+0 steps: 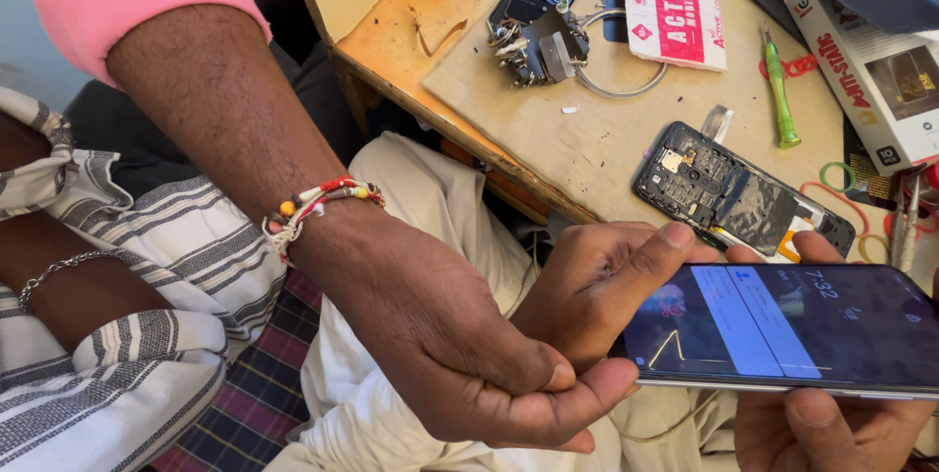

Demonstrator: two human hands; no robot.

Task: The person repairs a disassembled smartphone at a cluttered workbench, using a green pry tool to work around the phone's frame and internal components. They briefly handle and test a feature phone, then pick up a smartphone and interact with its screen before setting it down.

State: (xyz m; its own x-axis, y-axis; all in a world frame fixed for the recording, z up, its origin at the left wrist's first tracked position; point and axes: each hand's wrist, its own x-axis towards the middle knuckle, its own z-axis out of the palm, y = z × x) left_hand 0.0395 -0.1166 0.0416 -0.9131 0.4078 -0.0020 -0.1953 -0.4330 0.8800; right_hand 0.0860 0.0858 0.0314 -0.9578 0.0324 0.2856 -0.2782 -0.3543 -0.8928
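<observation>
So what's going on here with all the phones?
A person holds a lit phone over their lap. The right hand has it by the edges, and the left hand has its thumb on the screen. A hand on a pink-sleeved arm with a bead bracelet cups that left hand. On the table lie an opened phone and a green screwdriver.

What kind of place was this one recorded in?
Probably a phone repair bench. An opened phone with its circuit board exposed lies on the worn wooden worktop, beside a green screwdriver and a stripped-down phone.
</observation>
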